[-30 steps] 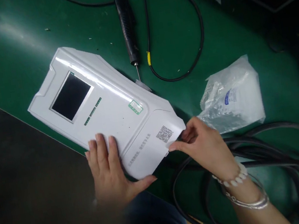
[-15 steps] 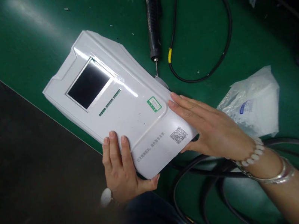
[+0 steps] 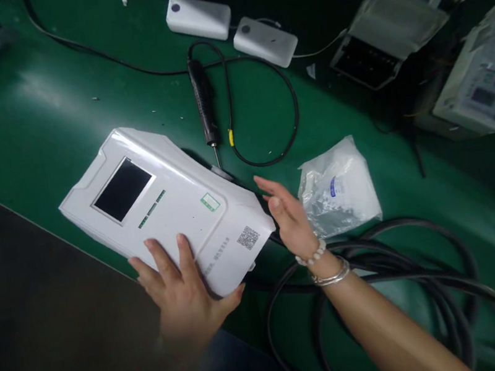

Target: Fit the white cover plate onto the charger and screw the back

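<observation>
White device (image 3: 166,208) lies flat on green table (image 3: 29,113), centre-left of frame, long axis running upper left to lower right, screen (image 3: 123,189) end toward upper left, QR code (image 3: 247,237) end toward lower right. Left hand (image 3: 182,293) grips lower edge, fingers on top, thumb under the corner. Right hand (image 3: 287,217) just beside the right corner, fingers spread wide, holding nothing. Screwdriver (image 3: 203,101) above device, tip pointing down. Plastic bag (image 3: 337,190) right of the hand. Black cable (image 3: 382,264) coils lower right.

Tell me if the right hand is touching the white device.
Apart. The head view shows the right hand open beside the white device, with a thin dark gap between its fingers and the casing's edge.
</observation>
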`<action>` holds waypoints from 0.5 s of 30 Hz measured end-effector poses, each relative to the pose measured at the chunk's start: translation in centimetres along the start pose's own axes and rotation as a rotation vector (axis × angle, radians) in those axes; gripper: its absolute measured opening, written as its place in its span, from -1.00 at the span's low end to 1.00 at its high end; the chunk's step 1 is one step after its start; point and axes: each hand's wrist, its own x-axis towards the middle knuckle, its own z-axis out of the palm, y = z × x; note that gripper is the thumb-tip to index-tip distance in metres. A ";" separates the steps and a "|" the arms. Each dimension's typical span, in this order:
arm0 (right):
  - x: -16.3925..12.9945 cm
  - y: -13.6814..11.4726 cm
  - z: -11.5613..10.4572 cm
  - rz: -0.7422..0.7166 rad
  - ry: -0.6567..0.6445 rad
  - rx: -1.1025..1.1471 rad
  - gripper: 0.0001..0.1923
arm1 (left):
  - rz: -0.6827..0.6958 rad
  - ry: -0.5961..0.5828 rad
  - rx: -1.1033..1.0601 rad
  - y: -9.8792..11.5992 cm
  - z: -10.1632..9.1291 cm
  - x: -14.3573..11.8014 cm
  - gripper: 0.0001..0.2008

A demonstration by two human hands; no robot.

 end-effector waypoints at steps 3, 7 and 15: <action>0.9 0.2 1.7 -0.020 0.047 -0.002 -0.51 | 0.057 0.052 0.005 -0.1 1.0 0.4 0.32; 1.7 0.3 2.6 0.030 0.123 -0.041 -0.51 | 0.088 0.070 0.021 -0.5 1.7 0.5 0.33; 1.5 -1.1 2.1 0.043 0.095 -0.214 -0.54 | 0.111 0.042 0.036 0.0 0.9 0.1 0.31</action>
